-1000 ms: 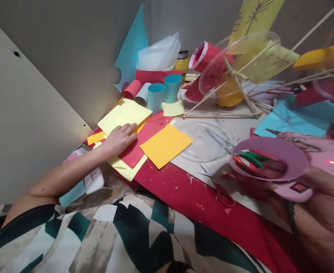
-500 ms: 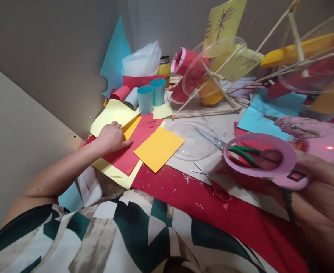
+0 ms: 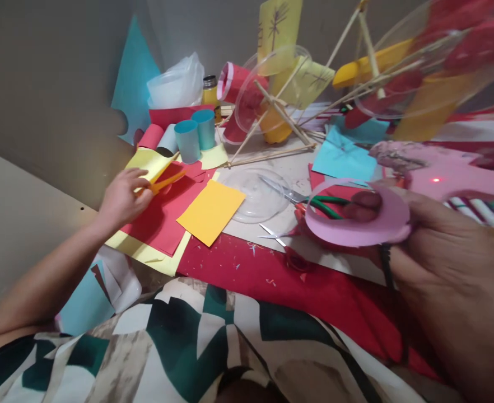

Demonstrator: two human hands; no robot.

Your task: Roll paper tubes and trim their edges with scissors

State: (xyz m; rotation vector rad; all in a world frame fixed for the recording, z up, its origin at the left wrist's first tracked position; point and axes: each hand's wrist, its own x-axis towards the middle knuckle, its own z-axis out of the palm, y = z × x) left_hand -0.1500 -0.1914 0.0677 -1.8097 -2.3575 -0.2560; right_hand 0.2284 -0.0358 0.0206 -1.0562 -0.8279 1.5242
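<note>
My left hand (image 3: 123, 197) is closed on the edges of a pale yellow sheet (image 3: 149, 163) and an orange sheet (image 3: 167, 182), lifting them off a red sheet (image 3: 163, 215) in a pile of coloured paper. My right hand (image 3: 448, 268) grips a pink paper disc (image 3: 360, 224) close to the camera. A thumb tip shows through the disc's cut-out. Behind the disc lie scissors (image 3: 297, 197) with green and red handles, resting partly on a clear plastic plate (image 3: 251, 196).
An orange square (image 3: 210, 211) lies on a large red sheet (image 3: 297, 285). Blue paper cylinders (image 3: 194, 137), red and white rolls, a plastic bag (image 3: 175, 84) and a yellow jar stand at the back. A stick-and-paper structure (image 3: 297, 95) fills the right. A pale board (image 3: 20, 224) stands left.
My left hand went from lying flat on the paper pile to pinching the yellow and orange sheets and lifting them. The view swung right; the pink disc moved left and nearer the centre.
</note>
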